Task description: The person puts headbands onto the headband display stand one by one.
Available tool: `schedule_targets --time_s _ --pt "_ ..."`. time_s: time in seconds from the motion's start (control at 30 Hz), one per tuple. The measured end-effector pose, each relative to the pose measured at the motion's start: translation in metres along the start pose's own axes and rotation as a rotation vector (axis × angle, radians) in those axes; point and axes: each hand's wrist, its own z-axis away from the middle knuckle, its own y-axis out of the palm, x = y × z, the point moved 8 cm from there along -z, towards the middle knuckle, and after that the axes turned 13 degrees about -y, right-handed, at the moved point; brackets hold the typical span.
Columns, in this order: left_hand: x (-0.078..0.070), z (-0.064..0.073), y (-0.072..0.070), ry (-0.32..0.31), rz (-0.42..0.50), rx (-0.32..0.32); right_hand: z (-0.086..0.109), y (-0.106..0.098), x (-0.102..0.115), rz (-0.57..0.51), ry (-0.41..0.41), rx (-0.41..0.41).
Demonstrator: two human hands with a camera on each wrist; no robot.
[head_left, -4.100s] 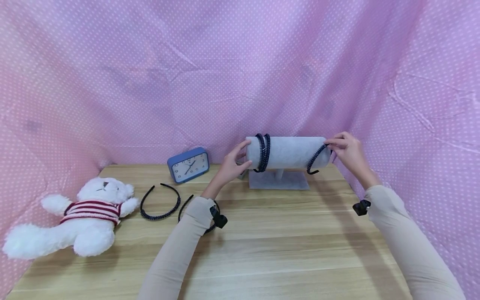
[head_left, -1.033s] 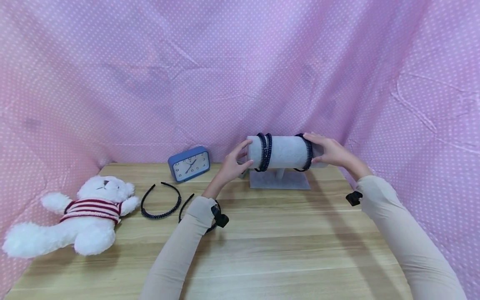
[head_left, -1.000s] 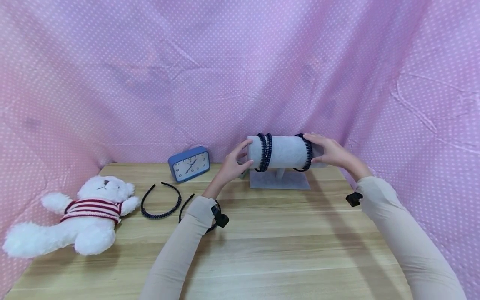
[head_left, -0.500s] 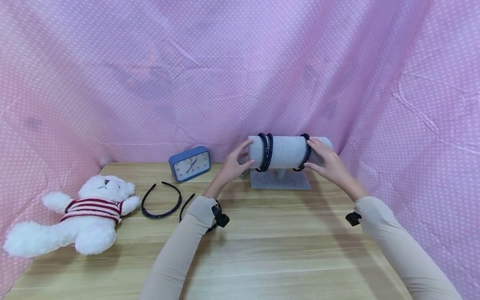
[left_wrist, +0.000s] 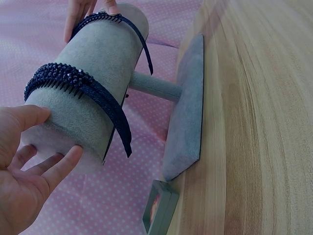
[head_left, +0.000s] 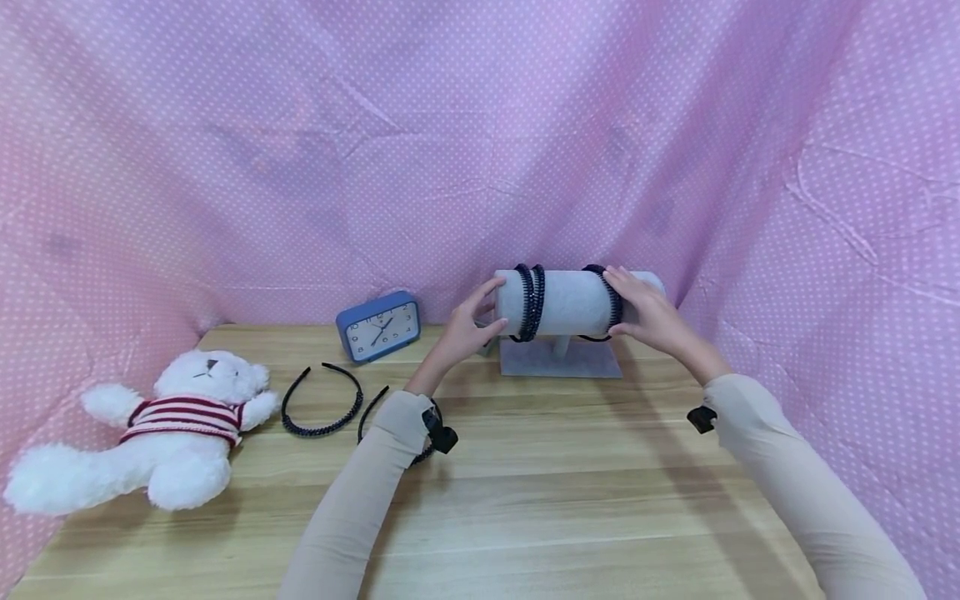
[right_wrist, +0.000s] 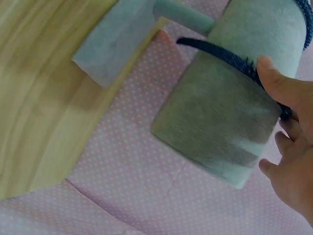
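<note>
A grey velvet headband stand (head_left: 573, 304) has a horizontal padded roll on a post and flat base. My left hand (head_left: 467, 332) holds the roll's left end, thumb on its side and fingertips against the end face in the left wrist view. Two dark beaded headbands (head_left: 532, 304) sit side by side near that end. Toward the right end, another dark headband (head_left: 617, 307) straddles the roll. My right hand (head_left: 654, 318) grips this one, thumb on its near side (right_wrist: 234, 59) in the right wrist view and fingers over the top.
Two more dark headbands lie on the wooden table (head_left: 555, 500): a beaded headband (head_left: 322, 432) and one partly behind my left forearm. A white teddy bear (head_left: 183, 467) lies at left, a blue alarm clock (head_left: 378, 329) stands behind. A small grey-green frame (left_wrist: 161, 210) is near the stand's base.
The right headband, held at the roll's right end at first, has moved left onto the roll with my right hand. Lately that hand has shifted its hold on it slightly. The left hand stays put.
</note>
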Motion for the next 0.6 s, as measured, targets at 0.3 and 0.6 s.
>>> schedule_targets --time_s 0.3,0.6 --pt "-0.001 0.0 0.0 0.007 0.017 0.014 -0.016 0.0 -0.005 -0.117 0.036 0.135" --pt "0.0 0.0 0.001 0.004 0.024 0.02 -0.03 0.004 -0.004 -0.144 0.074 0.211"
